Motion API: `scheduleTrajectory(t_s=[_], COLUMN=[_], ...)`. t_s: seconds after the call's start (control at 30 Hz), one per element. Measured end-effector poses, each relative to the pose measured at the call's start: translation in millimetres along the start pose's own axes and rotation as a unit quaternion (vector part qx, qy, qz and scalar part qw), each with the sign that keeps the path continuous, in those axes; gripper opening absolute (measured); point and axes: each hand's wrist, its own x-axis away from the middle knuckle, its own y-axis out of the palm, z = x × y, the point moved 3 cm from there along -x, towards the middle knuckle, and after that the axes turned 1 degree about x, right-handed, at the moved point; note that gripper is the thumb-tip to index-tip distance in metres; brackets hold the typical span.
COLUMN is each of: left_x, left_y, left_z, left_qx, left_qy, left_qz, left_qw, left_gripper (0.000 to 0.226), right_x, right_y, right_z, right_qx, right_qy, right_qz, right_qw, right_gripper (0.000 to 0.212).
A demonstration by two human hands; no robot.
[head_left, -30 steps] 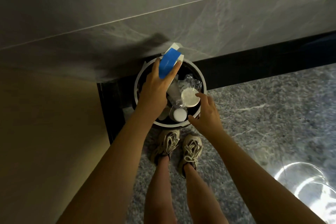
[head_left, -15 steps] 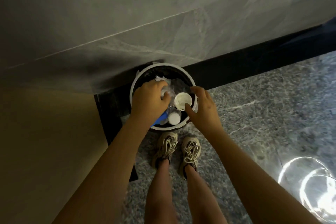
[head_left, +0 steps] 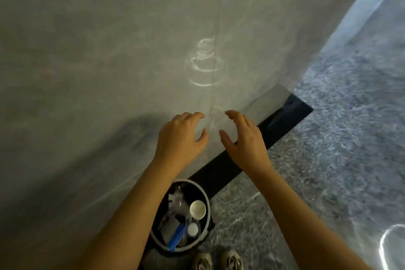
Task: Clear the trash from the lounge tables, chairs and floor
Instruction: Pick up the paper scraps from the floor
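Note:
A round black trash bin (head_left: 205, 238) with a pale rim stands on the floor near my feet, against the wall. Inside it lie a blue and white carton (head_left: 176, 237), a white cup (head_left: 198, 209), a small white lid (head_left: 192, 229) and crumpled clear plastic (head_left: 177, 200). My left hand (head_left: 180, 139) and my right hand (head_left: 245, 140) are raised in front of the wall, above the bin. Both hold nothing, with fingers loosely curved and spread.
A grey marble wall (head_left: 109, 50) fills most of the view, with a black skirting strip (head_left: 252, 153) along its base. Speckled grey stone floor (head_left: 339, 149) stretches to the right. My two laced shoes (head_left: 217, 261) stand just in front of the bin.
My left hand pushed the blue carton down into the bin and let go. Both hands have lifted out and up, and my view has swung upward and to the right.

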Motion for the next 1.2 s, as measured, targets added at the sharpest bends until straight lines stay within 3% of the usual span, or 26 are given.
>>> scheduleTrajectory(t_s=[0.27,0.53,0.83,1.2], left_x=[-91.4,-96.1,-6.3,69.9], left_y=[-91.5,-95.6,-21.7,98.3], left_z=[175.6,408.3,629.9,783.0], left_qx=[0.072,0.184,0.3,0.298], left_qy=[0.18,0.371,0.478,0.527], left_qz=[0.04,0.023,-0.101,-0.238], left_qw=[0.98,0.91,0.82,0.759], left_gripper=[0.05,0.051,0.047,0.048], right_x=[-11.0,92.9,277.0,431.9], right_y=[-229.3,-431.8,-569.1,-631.6], right_z=[-9.3,26.3,99.3,190.5], right_qx=[0.074,0.154,0.22,0.253], right_qy=[0.064,0.15,0.301,0.452], right_qz=[0.215,0.392,0.475,0.48], right_qw=[0.972,0.895,0.797,0.707], right_gripper=[0.047,0.048,0.046,0.045])
